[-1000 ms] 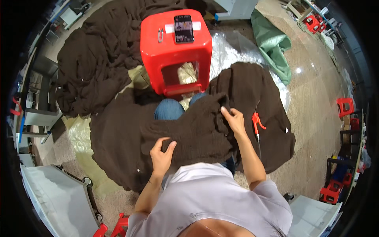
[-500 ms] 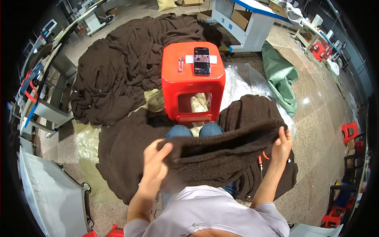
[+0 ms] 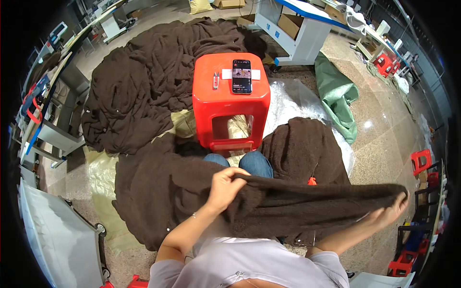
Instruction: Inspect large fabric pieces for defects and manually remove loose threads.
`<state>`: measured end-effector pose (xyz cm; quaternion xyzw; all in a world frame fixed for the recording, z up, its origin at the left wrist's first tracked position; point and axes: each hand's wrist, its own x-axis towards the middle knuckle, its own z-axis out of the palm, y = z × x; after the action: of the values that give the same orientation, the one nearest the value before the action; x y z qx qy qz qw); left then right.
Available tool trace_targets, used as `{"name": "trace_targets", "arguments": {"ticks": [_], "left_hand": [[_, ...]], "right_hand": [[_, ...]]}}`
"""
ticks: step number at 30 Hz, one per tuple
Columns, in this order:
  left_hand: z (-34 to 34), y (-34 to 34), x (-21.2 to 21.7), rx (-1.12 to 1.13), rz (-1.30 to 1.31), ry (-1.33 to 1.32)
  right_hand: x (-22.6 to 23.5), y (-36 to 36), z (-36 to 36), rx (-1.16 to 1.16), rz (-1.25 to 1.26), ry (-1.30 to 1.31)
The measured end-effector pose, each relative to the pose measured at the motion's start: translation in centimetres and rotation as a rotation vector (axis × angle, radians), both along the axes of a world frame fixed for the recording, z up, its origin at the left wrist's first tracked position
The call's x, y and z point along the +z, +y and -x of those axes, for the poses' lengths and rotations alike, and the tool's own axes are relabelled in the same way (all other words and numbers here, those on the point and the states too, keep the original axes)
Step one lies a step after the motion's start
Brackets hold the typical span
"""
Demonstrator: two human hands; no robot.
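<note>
A dark brown knitted garment (image 3: 307, 204) is stretched sideways across my lap between both hands. My left hand (image 3: 224, 189) pinches its upper edge just above my knees. Far out to the right, my right hand (image 3: 390, 210) is closed on the other end, its fingers partly hidden by the knit. The cloth between them hangs in a band with long folds. Behind its upper edge shows an orange-red handled tool (image 3: 312, 181) with a thin metal part, lying on brown cloth; it looks like scissors, mostly covered.
Before my knees stands a red plastic stool (image 3: 232, 108), bearing a phone (image 3: 241, 77) and small red-handled thread snips (image 3: 216, 81). A big brown knit heap (image 3: 139, 77) lies behind left, another brown pile (image 3: 305, 144) at right. A white wheeled cart (image 3: 62, 235) stands left.
Both hands have moved to the right with the garment, my right hand farther and lower. The knit is now drawn out longer to the right, and the orange-red handle shows above it.
</note>
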<state>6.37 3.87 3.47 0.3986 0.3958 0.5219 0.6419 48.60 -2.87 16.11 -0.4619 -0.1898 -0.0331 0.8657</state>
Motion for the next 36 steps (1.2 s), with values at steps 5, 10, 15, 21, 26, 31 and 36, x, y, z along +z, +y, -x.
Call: {"name": "trace_targets", "arguments": {"ticks": [5, 10, 15, 21, 26, 31, 36], "left_hand": [[2.5, -1.1, -1.0, 0.094, 0.044, 0.091], [3.0, -2.4, -2.0, 0.102, 0.044, 0.28], [4.7, -3.2, -2.0, 0.081, 0.141, -0.005], [4.3, -3.7, -0.4, 0.218, -0.031, 0.047], [4.0, -3.7, -1.8, 0.311, -0.005, 0.056], [3.6, -3.4, -1.5, 0.377, 0.062, 0.092], [3.7, -2.8, -2.4, 0.51, 0.013, 0.182]], "right_hand": [[-5.6, 5.4, 13.7, 1.031, 0.411, -0.052], [-8.7, 2.6, 26.4, 2.218, 0.471, -0.775], [-8.3, 4.2, 28.1, 1.581, 0.403, -0.969], [-9.7, 6.1, 27.0, 1.718, 0.552, -1.009], [-9.2, 5.0, 28.3, 1.625, 0.534, -1.144], [-8.9, 5.4, 28.4, 1.564, 0.564, -1.27], [-9.1, 5.4, 29.0, 1.624, 0.448, -1.274]]}}
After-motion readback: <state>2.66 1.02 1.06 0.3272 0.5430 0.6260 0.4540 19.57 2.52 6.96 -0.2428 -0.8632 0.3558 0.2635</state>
